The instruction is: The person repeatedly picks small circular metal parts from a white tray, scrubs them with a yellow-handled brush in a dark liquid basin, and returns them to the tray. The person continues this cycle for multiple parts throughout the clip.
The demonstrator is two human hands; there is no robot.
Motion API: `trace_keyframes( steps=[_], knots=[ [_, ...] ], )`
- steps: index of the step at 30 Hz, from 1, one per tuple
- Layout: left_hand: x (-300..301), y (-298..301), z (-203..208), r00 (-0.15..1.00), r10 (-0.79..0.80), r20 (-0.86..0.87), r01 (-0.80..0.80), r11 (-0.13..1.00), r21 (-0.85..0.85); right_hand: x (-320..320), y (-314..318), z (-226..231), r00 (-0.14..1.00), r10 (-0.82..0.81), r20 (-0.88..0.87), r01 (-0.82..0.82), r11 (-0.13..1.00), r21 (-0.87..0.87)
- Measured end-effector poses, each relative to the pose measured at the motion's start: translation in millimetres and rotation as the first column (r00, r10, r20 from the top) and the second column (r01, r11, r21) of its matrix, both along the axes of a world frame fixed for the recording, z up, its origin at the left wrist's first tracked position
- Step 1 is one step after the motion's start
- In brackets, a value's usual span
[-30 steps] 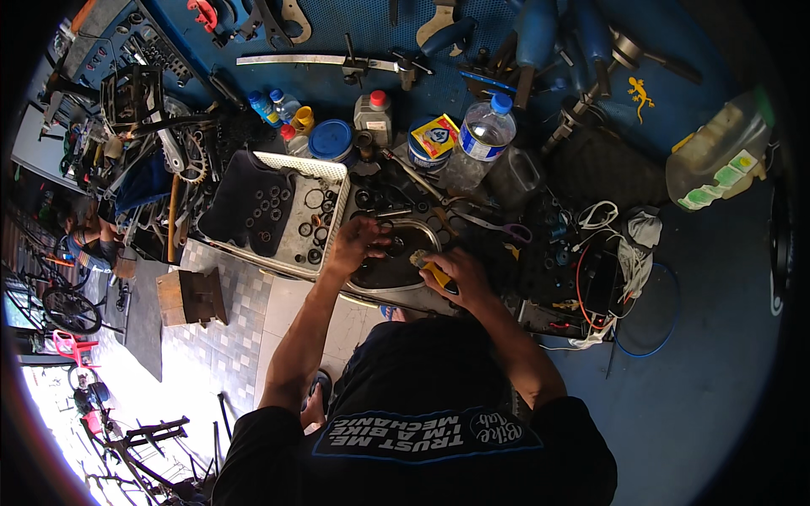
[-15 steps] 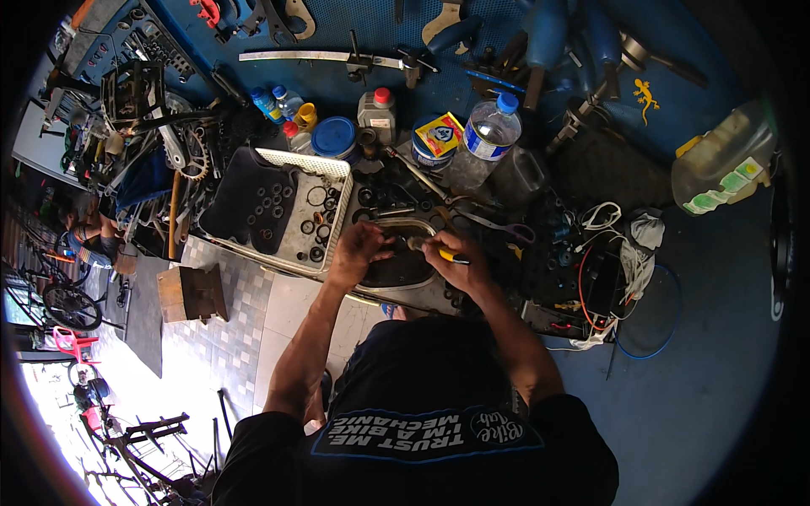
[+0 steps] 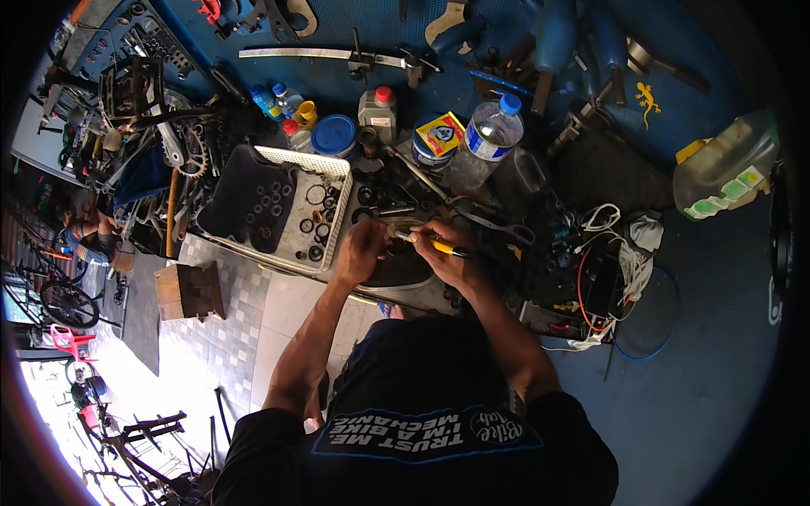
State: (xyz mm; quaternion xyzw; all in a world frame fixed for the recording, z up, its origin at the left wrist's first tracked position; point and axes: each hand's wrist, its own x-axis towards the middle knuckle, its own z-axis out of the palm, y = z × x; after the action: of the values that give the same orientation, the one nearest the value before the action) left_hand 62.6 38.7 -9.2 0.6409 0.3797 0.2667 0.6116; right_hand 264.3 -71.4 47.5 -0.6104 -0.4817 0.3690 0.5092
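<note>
My left hand (image 3: pixel 363 250) grips a small dark metal part over the black pad (image 3: pixel 403 268) at the bench's front edge. My right hand (image 3: pixel 447 253) holds a yellow-handled tool (image 3: pixel 436 245), its tip pointing left toward the part in my left hand. The two hands are close together, almost touching. The part itself is mostly hidden by my fingers. Just left of my left hand stands a white tray (image 3: pixel 336 162) with several dark rings and bearings and a black cloth.
Behind my hands stand a clear plastic bottle (image 3: pixel 488 139), a blue-lidded tub (image 3: pixel 335 135), small bottles and a yellow box (image 3: pixel 442 132). Purple-handled scissors (image 3: pixel 504 228) and cables (image 3: pixel 607 253) lie to the right. Tools hang on the blue wall. A wooden block (image 3: pixel 190 291) sits on the tiled floor.
Both hands have shifted slightly up and closer together over the pad; the yellow-handled tool now points at the part in my left hand.
</note>
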Motion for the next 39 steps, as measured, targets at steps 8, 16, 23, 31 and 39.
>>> trace_keyframes(
  steps=[8, 16, 23, 31, 39],
  knots=[
    [7.9, 22.9, 9.6, 0.971, 0.063, -0.231, 0.103, 0.761, 0.641, 29.7, -10.9, -23.8, 0.969, -0.077, 0.233, 0.078, 0.997, 0.007],
    [14.3, 21.7, -16.9, 0.783, 0.096, -0.615, 0.432, 0.627, 0.648, 26.0, -24.1, -21.9, 0.939, -0.049, 0.341, 0.054, 0.999, -0.003],
    [0.5, 7.5, -17.5, 0.785, 0.076, -0.615, 0.451, 0.611, 0.651, 30.3, -30.3, -26.1, 0.917, -0.077, 0.392, 0.07, 0.997, 0.032],
    [12.3, -6.7, 13.8, 0.761, 0.002, -0.649, 0.501, 0.634, 0.589, 29.3, -33.5, -23.3, 0.902, -0.06, 0.427, 0.069, 0.998, -0.005],
    [12.2, 4.2, 7.1, 0.836, -0.045, -0.547, 0.434, 0.663, 0.61, 31.3, -37.7, -19.8, 0.916, -0.03, 0.401, 0.05, 0.998, -0.039]
  ],
)
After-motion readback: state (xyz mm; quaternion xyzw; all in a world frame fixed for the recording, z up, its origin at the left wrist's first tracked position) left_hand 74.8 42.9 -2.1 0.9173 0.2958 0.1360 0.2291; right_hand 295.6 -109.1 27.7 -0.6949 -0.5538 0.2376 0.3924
